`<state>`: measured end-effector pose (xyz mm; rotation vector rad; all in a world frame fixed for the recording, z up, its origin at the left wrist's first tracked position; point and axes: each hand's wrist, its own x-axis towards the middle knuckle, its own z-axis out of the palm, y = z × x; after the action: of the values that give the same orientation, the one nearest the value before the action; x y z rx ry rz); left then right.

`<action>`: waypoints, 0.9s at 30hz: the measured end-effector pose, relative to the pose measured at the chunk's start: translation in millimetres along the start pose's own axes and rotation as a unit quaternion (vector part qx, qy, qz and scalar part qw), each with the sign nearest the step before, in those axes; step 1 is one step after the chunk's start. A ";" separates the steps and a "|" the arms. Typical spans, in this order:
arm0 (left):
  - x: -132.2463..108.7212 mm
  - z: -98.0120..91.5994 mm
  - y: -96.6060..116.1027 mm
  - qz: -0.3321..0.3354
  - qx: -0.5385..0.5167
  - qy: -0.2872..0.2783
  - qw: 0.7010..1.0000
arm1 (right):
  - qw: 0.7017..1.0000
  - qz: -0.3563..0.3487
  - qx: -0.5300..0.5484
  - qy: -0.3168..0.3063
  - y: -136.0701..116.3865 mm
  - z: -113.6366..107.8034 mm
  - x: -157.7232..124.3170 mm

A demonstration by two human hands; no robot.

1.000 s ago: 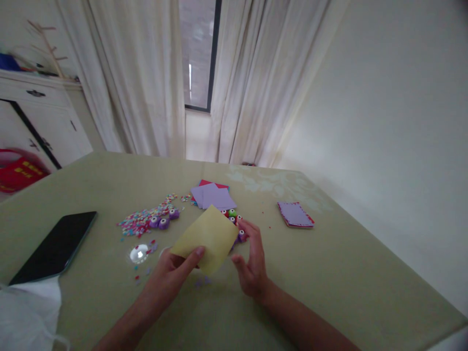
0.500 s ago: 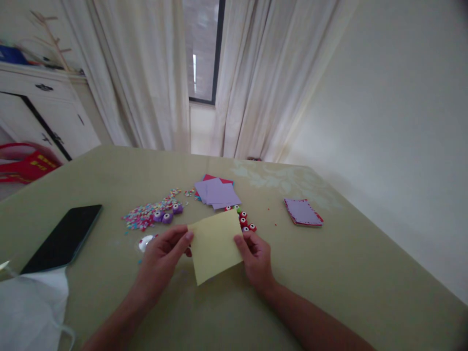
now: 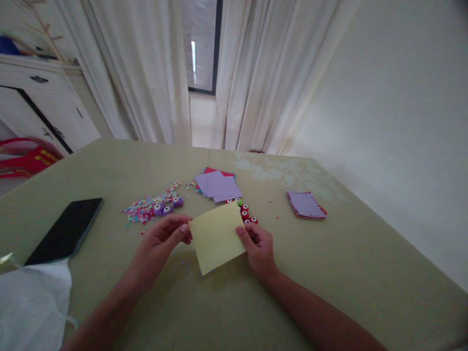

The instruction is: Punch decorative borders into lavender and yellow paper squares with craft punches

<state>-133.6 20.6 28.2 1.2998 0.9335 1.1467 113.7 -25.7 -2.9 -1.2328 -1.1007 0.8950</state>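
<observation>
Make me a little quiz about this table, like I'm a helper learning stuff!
1. True or false: the left hand and the right hand both hold the yellow paper.
2. Fill the gap: the black phone lies to the ___ of the confetti pile.
3. What colour is the top sheet of the paper stack beyond the yellow paper?

Key: 1 true; 2 left; 3 purple.

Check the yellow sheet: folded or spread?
Spread: the yellow sheet shows one uncreased face, its side edges pinched by the left hand and right hand.
</observation>
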 end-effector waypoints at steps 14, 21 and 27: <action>1.4 4.9 13.4 0.026 0.058 0.048 0.997 | 1.000 0.015 -0.011 -0.016 -4.6 0.4 0.3; 4.3 2.7 7.8 0.028 0.063 0.039 0.997 | 0.999 0.027 -0.010 -0.016 -4.1 0.5 0.4; 3.1 3.1 4.4 0.020 0.055 0.029 0.998 | 1.000 0.010 -0.024 -0.005 -1.5 -0.6 0.0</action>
<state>-130.4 22.6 33.2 1.3858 1.0299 1.1841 114.2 -26.1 -1.4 -1.2827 -1.1264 0.8958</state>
